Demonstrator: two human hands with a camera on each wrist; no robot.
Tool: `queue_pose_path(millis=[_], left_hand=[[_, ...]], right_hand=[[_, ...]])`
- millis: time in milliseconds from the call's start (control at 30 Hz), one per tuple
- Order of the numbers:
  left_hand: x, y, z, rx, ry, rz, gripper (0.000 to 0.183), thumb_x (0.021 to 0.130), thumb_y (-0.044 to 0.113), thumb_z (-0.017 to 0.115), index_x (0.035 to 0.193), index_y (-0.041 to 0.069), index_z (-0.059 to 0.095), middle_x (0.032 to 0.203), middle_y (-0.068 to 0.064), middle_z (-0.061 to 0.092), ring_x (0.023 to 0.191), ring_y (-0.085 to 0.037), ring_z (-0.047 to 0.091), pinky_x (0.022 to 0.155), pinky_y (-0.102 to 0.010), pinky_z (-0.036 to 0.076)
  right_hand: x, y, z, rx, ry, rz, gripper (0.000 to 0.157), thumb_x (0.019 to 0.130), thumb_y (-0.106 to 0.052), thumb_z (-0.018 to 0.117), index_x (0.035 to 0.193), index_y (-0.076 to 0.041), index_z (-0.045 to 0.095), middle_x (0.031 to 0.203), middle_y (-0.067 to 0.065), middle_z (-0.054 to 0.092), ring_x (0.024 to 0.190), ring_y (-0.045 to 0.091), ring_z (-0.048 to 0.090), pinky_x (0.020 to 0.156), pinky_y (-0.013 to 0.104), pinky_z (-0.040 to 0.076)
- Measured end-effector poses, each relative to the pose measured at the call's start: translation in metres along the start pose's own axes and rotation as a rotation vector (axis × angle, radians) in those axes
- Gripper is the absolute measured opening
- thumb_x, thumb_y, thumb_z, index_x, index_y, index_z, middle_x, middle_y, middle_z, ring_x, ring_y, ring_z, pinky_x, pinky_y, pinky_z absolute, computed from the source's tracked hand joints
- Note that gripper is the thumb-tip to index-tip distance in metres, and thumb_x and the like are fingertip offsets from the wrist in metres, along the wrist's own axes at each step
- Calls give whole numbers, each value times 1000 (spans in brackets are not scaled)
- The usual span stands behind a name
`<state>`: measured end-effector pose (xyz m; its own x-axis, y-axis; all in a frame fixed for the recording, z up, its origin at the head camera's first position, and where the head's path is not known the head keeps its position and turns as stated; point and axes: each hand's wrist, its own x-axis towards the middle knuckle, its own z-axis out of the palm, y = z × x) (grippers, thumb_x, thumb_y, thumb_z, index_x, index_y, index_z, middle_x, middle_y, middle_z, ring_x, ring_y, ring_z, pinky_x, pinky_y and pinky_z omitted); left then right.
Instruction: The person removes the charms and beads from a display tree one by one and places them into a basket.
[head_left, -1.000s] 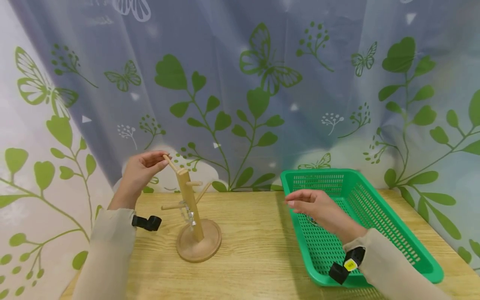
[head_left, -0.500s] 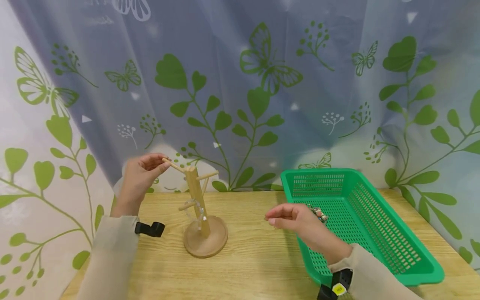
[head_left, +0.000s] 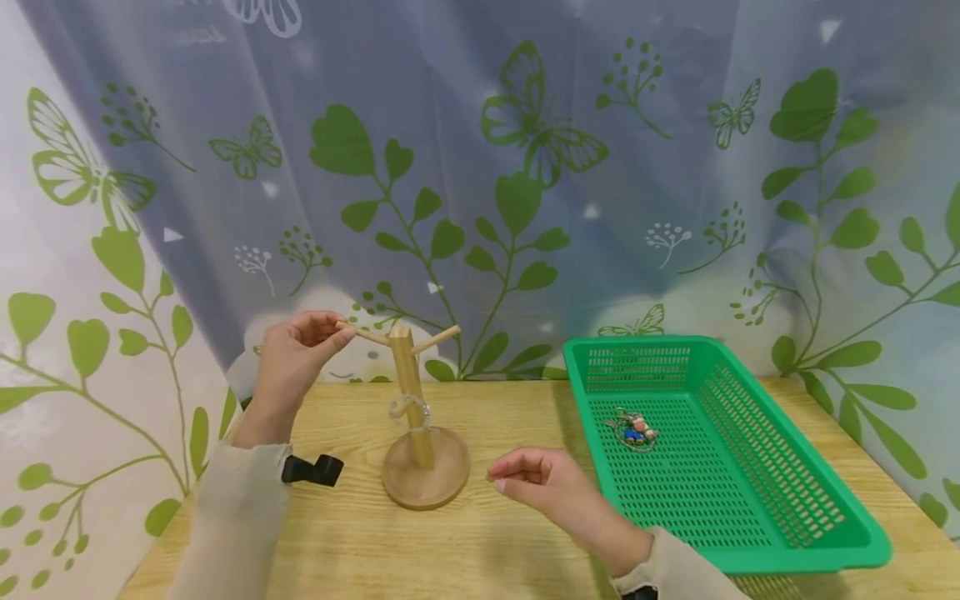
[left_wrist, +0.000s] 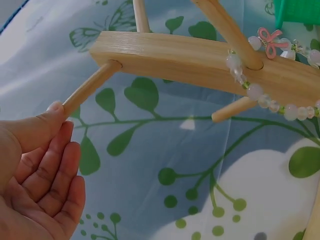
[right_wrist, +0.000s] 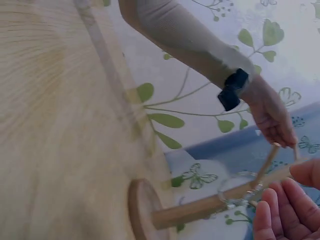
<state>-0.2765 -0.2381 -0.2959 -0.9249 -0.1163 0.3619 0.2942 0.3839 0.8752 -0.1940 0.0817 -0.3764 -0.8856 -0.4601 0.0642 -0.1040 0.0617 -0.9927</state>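
A wooden peg stand [head_left: 411, 375] with a round base stands on the table, left of middle. My left hand [head_left: 300, 354] pinches the tip of one upper peg [left_wrist: 92, 87] between thumb and fingers. Around a lower peg hangs a beaded bracelet [left_wrist: 274, 104] of clear, pale pink and green beads with a pink bow [left_wrist: 271, 42]. My right hand [head_left: 555, 492] hovers right of the base, its fingers loosely bent; nothing shows between thumb and fingers in the right wrist view.
A green plastic basket [head_left: 795, 433] stands on the right of the table. Inside it, at its left, lies a small tangle of jewelry [head_left: 633, 432] with blue and pink pieces. A patterned curtain [head_left: 450, 208] hangs close behind the table.
The stand has turned and shifted to the right with my left hand on its peg. My right hand has come left from over the basket, uncovering the jewelry there.
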Motion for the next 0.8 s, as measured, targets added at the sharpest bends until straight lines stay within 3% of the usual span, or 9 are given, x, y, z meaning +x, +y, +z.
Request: queue_pose_path(millis=[200,300,433,800], left_hand=[[-9,8,8,-20,-10,16,34,84,32,72,103,4,65,83,12,64,83,-6,61,74,-19,49],[-12,10,11,-38,-22,31,33,84,30,72,101,3,65,83,10,64,82,-7,61,73,-19,50],[-16,12,14,-52,-48,35,31,85,28,71,100,2,66,82,9,63,78,-9,59,70,-21,49],[-25,17,15,-57,-78,52,29,85,25,72,98,0,69,78,9,65,75,-12,58,68,-26,47]], right_hand=[[3,18,20,42,20,-26,26,87,-7,66,105,13,62,101,19,66,81,10,61,72,21,50],[5,24,28,57,39,-35,26,87,-6,66,103,14,62,97,15,68,78,7,60,71,20,49],[10,34,34,81,75,-36,26,86,-4,66,102,16,61,91,7,69,75,6,59,70,19,48],[32,64,44,119,212,-6,22,86,-4,65,101,12,63,95,15,68,80,10,60,71,22,49]])
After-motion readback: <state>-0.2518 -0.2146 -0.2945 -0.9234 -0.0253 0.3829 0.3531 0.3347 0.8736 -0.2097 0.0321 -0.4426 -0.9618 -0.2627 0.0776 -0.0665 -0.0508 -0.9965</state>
